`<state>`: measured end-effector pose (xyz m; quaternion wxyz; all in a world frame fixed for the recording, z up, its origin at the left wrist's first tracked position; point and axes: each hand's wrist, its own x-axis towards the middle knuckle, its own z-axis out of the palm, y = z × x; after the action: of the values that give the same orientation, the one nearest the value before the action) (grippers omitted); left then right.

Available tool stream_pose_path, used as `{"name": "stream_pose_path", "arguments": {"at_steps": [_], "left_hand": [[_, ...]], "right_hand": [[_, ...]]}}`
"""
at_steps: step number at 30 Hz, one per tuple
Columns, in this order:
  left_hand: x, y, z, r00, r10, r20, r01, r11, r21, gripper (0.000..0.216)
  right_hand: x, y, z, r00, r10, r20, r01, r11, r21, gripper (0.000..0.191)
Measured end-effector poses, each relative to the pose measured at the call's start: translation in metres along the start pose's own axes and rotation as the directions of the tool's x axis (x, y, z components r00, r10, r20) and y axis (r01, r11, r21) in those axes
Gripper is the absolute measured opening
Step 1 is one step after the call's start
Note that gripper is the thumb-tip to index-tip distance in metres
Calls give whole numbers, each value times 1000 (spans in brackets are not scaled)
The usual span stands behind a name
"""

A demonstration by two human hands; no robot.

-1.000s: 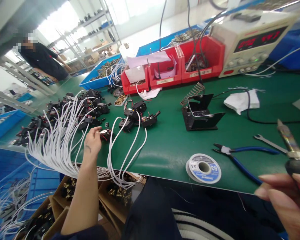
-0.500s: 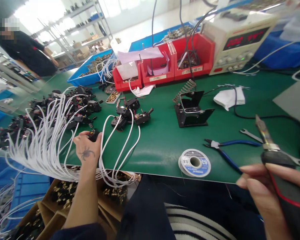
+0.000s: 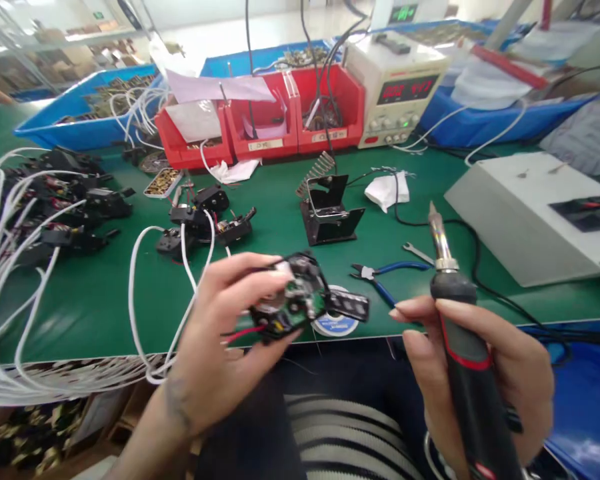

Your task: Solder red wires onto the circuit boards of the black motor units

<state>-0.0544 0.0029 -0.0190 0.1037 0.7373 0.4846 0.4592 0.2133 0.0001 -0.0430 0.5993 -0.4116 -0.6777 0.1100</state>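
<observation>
Two hands busy: left hand [image 3: 225, 333] pinching black wired module [image 3: 295, 301], right hand [image 3: 480, 373] gripping soldering iron [image 3: 455, 327]. Supply display [image 3: 406, 89] at 12 o'clock glowing red, digits unreadable.

The left hand [image 3: 220, 333] is raised in front of the torso, palm turned right, with thumb and fingertips [image 3: 275, 270] pinched closed. The left forearm runs in from the lower left. The right hand [image 3: 480, 373] sits low right, its fingers [image 3: 420, 310] wrapped in a closed, upright fist-like grip.
</observation>
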Motion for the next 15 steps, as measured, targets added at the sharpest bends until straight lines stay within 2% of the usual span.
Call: {"name": "stream_pose_path", "arguments": {"at_steps": [1, 3, 5, 10, 12, 13, 15], "left_hand": [[2, 6, 18, 997, 32, 72, -28, 998, -64, 51], [2, 12, 47, 986, 41, 164, -8, 981, -196, 51], [1, 12, 63, 978, 23, 209, 33, 965, -260, 51], [-5, 1, 67, 967, -15, 254, 91, 952, -291, 44], [-10, 0, 66, 965, -39, 259, 113, 953, -280, 50], [-14, 0, 65, 972, -54, 227, 113, 959, -259, 59], [-21, 5, 62, 997, -60, 48, 67, 984, -167, 77]], "right_hand": [[1, -1, -1, 1000, -7, 20, 6, 1000, 6, 44], [4, -2, -3, 997, -24, 73, 22, 999, 30, 48], [6, -2, -2, 991, -27, 131, 21, 999, 46, 52], [2, 7, 9, 978, -19, 206, -4, 994, 111, 48], [-1, 12, 13, 978, -36, 206, 6, 989, 147, 50], [-2, 14, 14, 978, -41, 202, 9, 987, 158, 52], [-3, 16, 14, 980, -44, 195, 11, 986, 165, 52]]}}
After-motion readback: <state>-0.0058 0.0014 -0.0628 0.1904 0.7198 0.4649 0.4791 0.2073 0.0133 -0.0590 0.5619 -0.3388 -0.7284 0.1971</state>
